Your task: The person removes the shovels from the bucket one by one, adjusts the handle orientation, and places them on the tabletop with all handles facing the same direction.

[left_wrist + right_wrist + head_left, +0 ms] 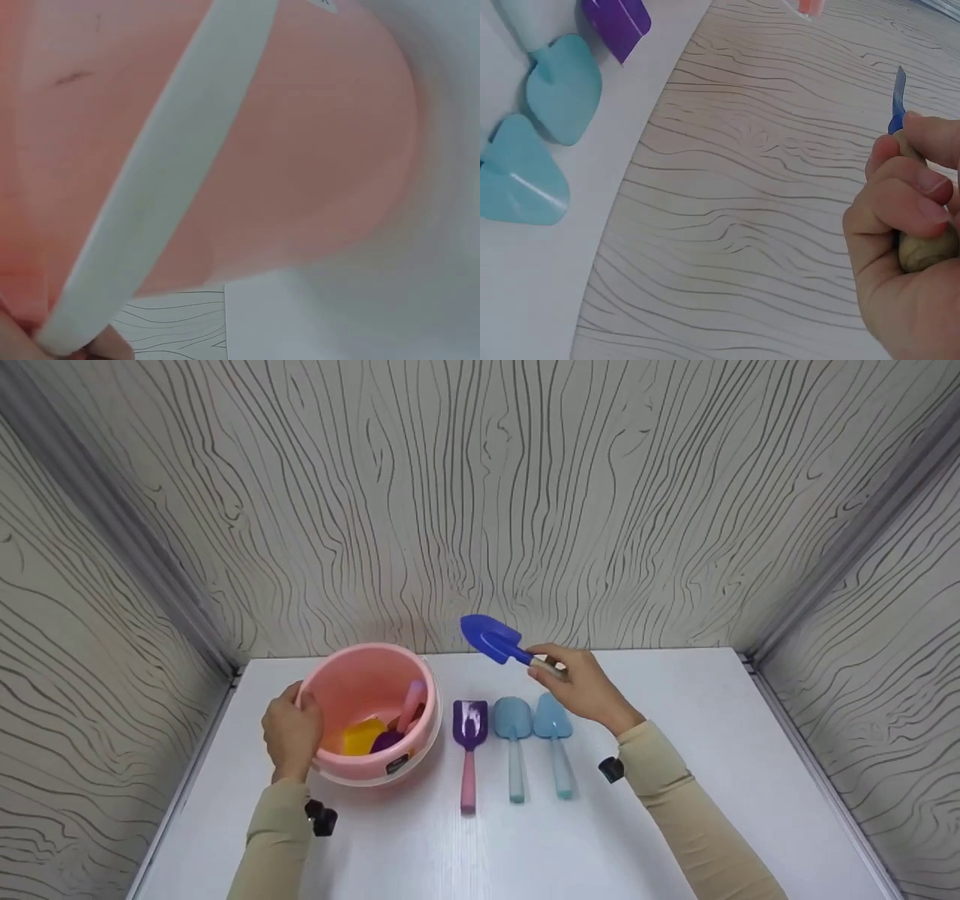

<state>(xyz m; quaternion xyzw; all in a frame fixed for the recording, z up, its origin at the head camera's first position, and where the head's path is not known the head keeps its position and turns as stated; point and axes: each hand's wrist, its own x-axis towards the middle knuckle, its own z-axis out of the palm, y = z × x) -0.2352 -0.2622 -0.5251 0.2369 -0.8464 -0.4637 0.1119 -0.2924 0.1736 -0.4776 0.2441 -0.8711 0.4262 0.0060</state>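
My left hand (pixel 292 731) grips the rim of a pink bucket (pixel 360 679) at the left of the table, the bucket tipped a little toward me. Its white handle (pixel 165 157) crosses the wall in the left wrist view. Inside lie a yellow piece (pixel 363 736), a purple piece (pixel 386 741) and a pink handle (pixel 412 705). Raised above the table's back edge, a blue toy trowel (pixel 491 637) is held by its wooden handle in my right hand (pixel 585 684). In the right wrist view the fingers (pixel 900 195) curl round that handle.
On the white table (pixel 660 840), a purple shovel with a pink handle (pixel 469 754) lies beside two light-blue shovels, one left (pixel 514 742) and one right (pixel 556 739). Wood-patterned panels (pixel 480 510) stand behind and at both sides.
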